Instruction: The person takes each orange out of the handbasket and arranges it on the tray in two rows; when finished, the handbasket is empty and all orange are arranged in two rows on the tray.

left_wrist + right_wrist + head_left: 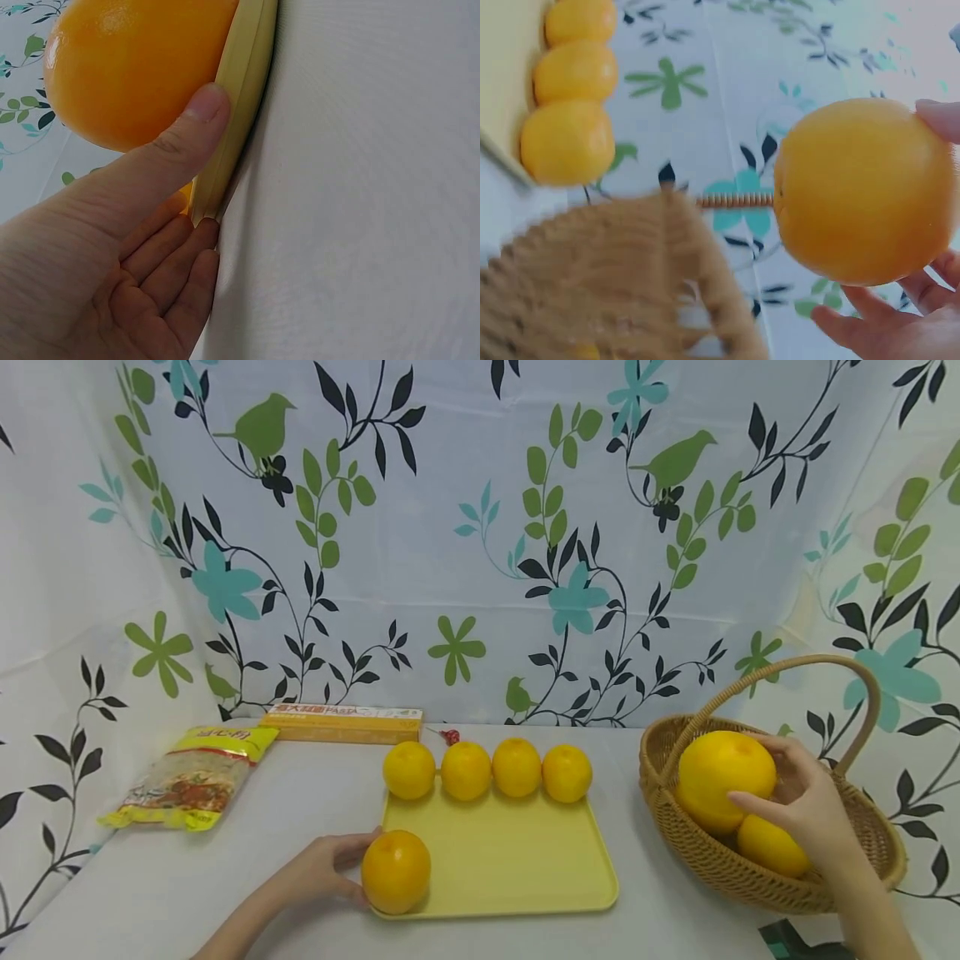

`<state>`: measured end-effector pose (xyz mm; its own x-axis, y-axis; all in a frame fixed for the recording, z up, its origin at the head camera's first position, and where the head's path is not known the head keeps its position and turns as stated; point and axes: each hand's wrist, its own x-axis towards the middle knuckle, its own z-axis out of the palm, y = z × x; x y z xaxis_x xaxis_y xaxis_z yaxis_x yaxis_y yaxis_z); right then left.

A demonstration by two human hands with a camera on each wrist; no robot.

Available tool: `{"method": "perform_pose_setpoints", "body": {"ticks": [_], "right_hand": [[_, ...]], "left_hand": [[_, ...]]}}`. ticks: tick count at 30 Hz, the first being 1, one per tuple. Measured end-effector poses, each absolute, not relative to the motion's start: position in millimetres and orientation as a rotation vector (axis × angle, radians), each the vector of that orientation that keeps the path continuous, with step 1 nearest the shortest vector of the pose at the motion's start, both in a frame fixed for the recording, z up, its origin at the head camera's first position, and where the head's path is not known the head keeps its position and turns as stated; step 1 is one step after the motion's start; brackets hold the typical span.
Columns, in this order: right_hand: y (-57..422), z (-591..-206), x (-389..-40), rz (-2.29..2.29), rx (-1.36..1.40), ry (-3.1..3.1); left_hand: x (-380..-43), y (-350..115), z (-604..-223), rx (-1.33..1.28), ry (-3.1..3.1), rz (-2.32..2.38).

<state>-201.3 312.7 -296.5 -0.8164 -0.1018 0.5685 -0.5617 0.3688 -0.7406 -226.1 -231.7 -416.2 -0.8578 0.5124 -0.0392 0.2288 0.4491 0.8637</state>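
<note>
My right hand (813,810) grips a large orange (723,777) at the wicker basket (682,852), thumb on one side and fingers on the other. In the right wrist view that orange (862,191) sits between the thumb and fingers. Another orange (772,846) lies lower in the basket. At the yellow tray (510,860), my left hand (326,872) rests along the left edge, beside an orange (396,872) at the near left corner. From the left wrist, the thumb lies over the tray's rim (244,82), with the fingers loosely bent.
Several oranges (466,771) form a row along the tray's far edge. A yellow food bag (191,777) lies at the left, near a flat pasta box (345,724). A small red item (450,737) is behind the row. A dark object (802,941) shows at the near right.
</note>
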Motion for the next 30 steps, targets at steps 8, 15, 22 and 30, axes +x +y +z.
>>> {"method": "perform_pose_setpoints", "body": {"ticks": [8,15,22,30], "right_hand": [[279,-292,-194,1.778,0.832,-2.016],[255,-298,-199,1.756,0.992,-1.942],[227,-300,-204,1.7,1.032,-1.982],[197,-305,-216,1.709,1.157,-2.062]], "left_hand": [[-226,-233,-415,0.63,2.411,1.367],[-228,-232,-417,0.641,2.416,1.361],[-227,-232,-418,0.633,2.418,1.363],[-228,-233,-417,0.637,2.435,1.353]]}}
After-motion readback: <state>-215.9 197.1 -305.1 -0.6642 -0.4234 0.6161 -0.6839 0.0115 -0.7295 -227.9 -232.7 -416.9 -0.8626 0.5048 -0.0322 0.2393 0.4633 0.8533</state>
